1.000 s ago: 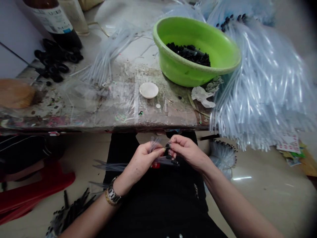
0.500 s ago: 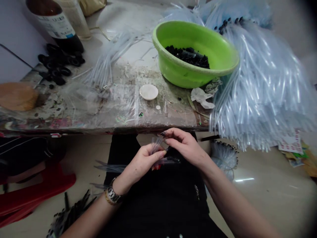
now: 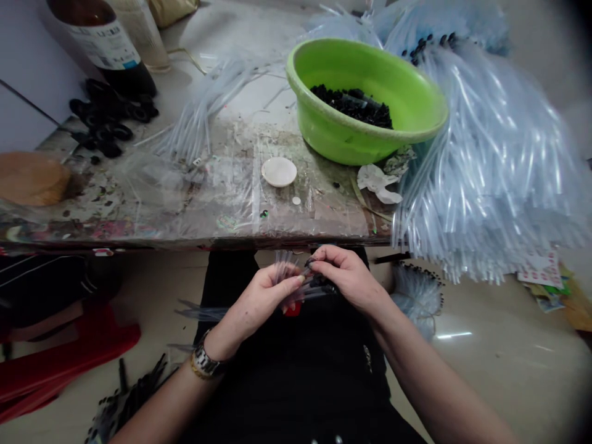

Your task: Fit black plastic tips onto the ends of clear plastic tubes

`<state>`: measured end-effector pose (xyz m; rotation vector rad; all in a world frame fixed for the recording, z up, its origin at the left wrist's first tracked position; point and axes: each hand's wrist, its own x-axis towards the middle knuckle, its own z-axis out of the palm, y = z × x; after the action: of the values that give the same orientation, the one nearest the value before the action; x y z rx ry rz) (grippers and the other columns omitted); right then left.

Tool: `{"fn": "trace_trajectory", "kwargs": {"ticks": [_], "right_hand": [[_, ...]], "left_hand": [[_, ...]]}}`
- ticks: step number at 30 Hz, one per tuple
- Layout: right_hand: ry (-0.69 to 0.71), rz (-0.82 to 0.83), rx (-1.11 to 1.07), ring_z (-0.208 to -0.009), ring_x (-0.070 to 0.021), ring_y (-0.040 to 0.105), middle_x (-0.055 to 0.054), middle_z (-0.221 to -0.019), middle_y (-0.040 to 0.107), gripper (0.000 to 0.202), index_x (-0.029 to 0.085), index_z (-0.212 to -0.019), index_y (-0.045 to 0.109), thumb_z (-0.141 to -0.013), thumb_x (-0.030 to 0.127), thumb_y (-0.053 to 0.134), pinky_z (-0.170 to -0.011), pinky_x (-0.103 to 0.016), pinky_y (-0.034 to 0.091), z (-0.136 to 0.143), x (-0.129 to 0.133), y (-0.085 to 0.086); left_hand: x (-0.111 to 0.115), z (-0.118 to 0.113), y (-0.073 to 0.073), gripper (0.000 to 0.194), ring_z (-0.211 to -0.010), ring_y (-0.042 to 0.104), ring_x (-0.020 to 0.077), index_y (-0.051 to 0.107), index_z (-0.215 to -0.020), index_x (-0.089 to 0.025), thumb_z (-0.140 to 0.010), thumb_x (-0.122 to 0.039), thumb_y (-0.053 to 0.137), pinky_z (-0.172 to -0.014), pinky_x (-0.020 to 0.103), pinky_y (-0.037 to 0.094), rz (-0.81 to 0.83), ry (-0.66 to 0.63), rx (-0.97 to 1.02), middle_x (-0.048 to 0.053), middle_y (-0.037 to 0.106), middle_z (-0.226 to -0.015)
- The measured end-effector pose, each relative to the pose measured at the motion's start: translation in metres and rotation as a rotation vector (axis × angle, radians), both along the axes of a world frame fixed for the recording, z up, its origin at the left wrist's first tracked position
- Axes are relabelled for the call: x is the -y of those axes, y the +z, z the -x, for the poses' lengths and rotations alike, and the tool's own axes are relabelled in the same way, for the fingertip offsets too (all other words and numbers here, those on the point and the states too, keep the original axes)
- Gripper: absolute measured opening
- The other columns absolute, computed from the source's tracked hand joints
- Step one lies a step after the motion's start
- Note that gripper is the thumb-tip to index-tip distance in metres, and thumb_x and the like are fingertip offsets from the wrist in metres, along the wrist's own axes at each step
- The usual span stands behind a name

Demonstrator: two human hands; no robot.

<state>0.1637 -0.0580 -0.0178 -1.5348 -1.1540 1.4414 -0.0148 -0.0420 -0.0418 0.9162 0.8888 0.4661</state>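
Over my lap, just in front of the table edge, my left hand [image 3: 272,287] is closed around several clear plastic tubes [image 3: 285,266]. Black pieces [image 3: 324,283] show at the tubes' right ends. Thumb and fingers of my right hand [image 3: 345,271] pinch a small black piece [image 3: 309,263] against the end of a tube. The fingertips cover part of it, so how far it sits on the tube cannot be seen. A small red thing [image 3: 293,308] shows under my left fingers.
On the table stand a green basin [image 3: 365,139] with black bits, a white lid-like dish [image 3: 279,171] and a brown bottle [image 3: 104,46]. Bundled clear tubes [image 3: 485,160] hang over the right edge. Loose tubes [image 3: 194,117] and black rings [image 3: 104,123] lie left. A red stool [image 3: 69,357] is below.
My right hand has closed in on the tubes, bringing its fingertips and a black piece down to a tube end. My left hand has shifted slightly left with the bunch.
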Motion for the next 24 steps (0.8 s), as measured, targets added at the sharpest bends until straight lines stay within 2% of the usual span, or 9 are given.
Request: {"fn": "trace_trajectory", "kwargs": {"ticks": [6,11,14,17,20,24], "right_hand": [[0.033,0.001,-0.005,-0.062,-0.0112,0.048,0.003,-0.065,0.055,0.011,0.018,-0.069,0.056,-0.075,0.026,0.059,-0.063,-0.024,0.039,-0.002,0.000,0.000],[0.063,-0.104,0.162,-0.064,-0.0118,0.049,0.002,-0.071,0.058,0.009,0.019,-0.079,0.061,-0.080,0.026,0.056,-0.065,-0.026,0.039,-0.016,-0.009,0.015],[-0.010,-0.245,0.372,-0.064,-0.0135,0.052,0.001,-0.071,0.060,0.011,0.020,-0.083,0.063,-0.083,0.027,0.055,-0.066,-0.027,0.041,-0.032,-0.020,0.026],[-0.097,-0.446,0.691,-0.074,-0.0174,0.058,-0.002,-0.080,0.066,0.011,0.020,-0.085,0.065,-0.083,0.025,0.055,-0.073,-0.030,0.042,-0.051,-0.038,0.033],[-0.099,-0.553,0.955,-0.085,-0.0225,0.060,-0.007,-0.089,0.069,0.012,0.019,-0.085,0.066,-0.083,0.021,0.054,-0.079,-0.034,0.042,-0.066,-0.064,0.031],[-0.048,-0.548,1.130,-0.086,-0.0249,0.060,-0.010,-0.089,0.069,0.014,0.017,-0.085,0.067,-0.083,0.019,0.053,-0.079,-0.035,0.042,-0.076,-0.096,0.019]], "left_hand": [[0.000,-0.002,0.002,0.019,-0.045,0.047,0.0063,0.058,-0.080,-0.015,-0.077,-0.032,0.066,-0.046,0.018,0.039,-0.025,0.019,-0.052,-0.004,0.057,-0.058],[0.001,-0.005,0.001,0.020,-0.044,0.046,0.0065,0.058,-0.074,-0.015,-0.077,-0.033,0.064,-0.044,0.018,0.038,-0.059,0.036,-0.097,-0.004,0.056,-0.055],[0.001,-0.007,0.002,0.022,-0.044,0.045,0.0065,0.057,-0.073,-0.014,-0.076,-0.035,0.064,-0.043,0.017,0.037,-0.052,0.046,-0.114,-0.004,0.055,-0.055],[0.001,-0.008,0.003,0.024,-0.043,0.045,0.0067,0.057,-0.071,-0.014,-0.076,-0.037,0.064,-0.042,0.017,0.036,-0.054,0.046,-0.121,-0.003,0.055,-0.054],[0.002,-0.009,0.002,0.025,-0.043,0.047,0.0073,0.057,-0.070,-0.015,-0.075,-0.037,0.065,-0.043,0.018,0.038,-0.051,0.056,-0.110,-0.004,0.054,-0.054],[0.004,-0.008,0.000,0.025,-0.042,0.048,0.0075,0.057,-0.070,-0.015,-0.075,-0.038,0.065,-0.042,0.018,0.038,-0.047,0.055,-0.091,-0.003,0.057,-0.054]]}}
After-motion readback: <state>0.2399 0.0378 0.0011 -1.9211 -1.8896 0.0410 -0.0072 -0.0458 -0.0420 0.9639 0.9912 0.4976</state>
